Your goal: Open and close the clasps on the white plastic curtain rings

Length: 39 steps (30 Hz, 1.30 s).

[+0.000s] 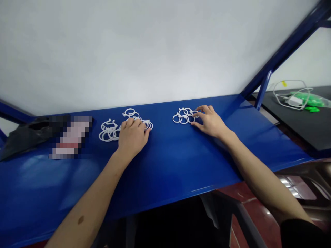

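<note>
Nearest, head view: left forearm [98, 198] comes up from the lower edge; right forearm [261, 175] crosses from the lower right. Both lie over the blue table [165, 165].
Left hand: [132, 136] palm down on the middle ring group [136, 118], thumb by its right edge; fingertips mostly hidden, so cannot tell whether anything is gripped.
Right hand: [195, 116] thumb and fingers apart, curved around the right edge of the right ring group [183, 117]; looks open, no ring lifted.
White rings: thin loops with small knobs, overlapping, toward the wall side of the table. Left ring group [110, 129] lies just beside the left hand; right group well apart from the other two. Count uncertain, since loops overlap and the hand covers some.
Progress: judged part-way. Rings lie in loose groups, mostly left of centre, fewer at right. Whether any group is complete cannot be told; none looks stacked or neatly lined up.
Left end of table: dark bag [28, 137]; beside it a pixelated packet [71, 136], print unreadable.
Right, beyond blue frame [265, 89]: black surface [305, 120] with white adapter [294, 101] and cable, green item [315, 100].
Obstructions: bag and packet sit clear of the rings; the left hand itself blocks the view most.
</note>
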Each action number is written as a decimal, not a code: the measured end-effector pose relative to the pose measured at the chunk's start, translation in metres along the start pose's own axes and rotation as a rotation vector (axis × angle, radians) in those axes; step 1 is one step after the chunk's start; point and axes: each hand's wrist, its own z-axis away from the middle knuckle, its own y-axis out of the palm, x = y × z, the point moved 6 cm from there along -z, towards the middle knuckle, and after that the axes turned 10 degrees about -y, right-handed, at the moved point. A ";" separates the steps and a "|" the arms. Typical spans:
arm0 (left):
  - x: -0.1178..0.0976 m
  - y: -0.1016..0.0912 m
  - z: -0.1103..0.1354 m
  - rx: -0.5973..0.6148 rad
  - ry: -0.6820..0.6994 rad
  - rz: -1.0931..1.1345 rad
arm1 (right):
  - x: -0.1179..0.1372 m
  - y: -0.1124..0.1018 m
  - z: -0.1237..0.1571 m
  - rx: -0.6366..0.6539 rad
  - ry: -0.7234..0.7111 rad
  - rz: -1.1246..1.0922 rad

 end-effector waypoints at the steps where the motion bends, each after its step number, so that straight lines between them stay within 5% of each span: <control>1: 0.003 -0.001 0.000 0.001 -0.033 -0.004 | -0.006 0.001 0.002 0.014 0.010 0.008; 7: 0.002 -0.006 0.001 -0.056 -0.069 0.011 | 0.002 0.004 0.001 0.038 -0.050 -0.011; 14: -0.022 -0.011 0.007 -0.149 0.121 0.187 | 0.024 0.007 -0.003 0.112 -0.098 -0.143; 21: -0.047 -0.011 0.015 -0.044 0.289 0.313 | 0.035 0.008 0.001 0.303 -0.037 -0.359; 34: -0.052 -0.006 0.016 0.060 0.304 0.361 | 0.021 -0.007 0.011 0.482 0.114 -0.622; 36: -0.052 -0.006 0.017 0.066 0.301 0.367 | 0.017 -0.012 0.011 0.454 0.143 -0.670; 39: -0.052 -0.005 0.017 0.073 0.303 0.373 | 0.009 -0.019 0.005 0.243 0.155 -0.626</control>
